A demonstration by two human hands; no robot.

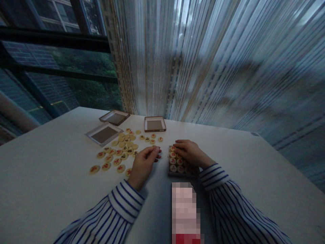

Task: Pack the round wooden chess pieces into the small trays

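Round wooden game pieces point(117, 161) with red or black characters lie scattered on the white table, left of the middle. Over their right side is my left hand point(143, 166), its thumb and index finger pressed together; anything between the fingertips is too small to make out. A small box point(175, 175) stands right of it, with rows of red-marked pieces point(173, 161) inside. My right hand point(189, 152) reaches over the box from the right, fingers bent down onto the pieces at its far side. The palm hides part of the box, and what those fingertips hold cannot be seen.
An open tray point(91, 134) lies beyond the scattered pieces, with a brown-edged box lid point(114, 117) behind it. Another shallow box point(155, 130) stands near the table's far edge. A striped curtain point(157, 61) and a window are behind the white table point(61, 169).
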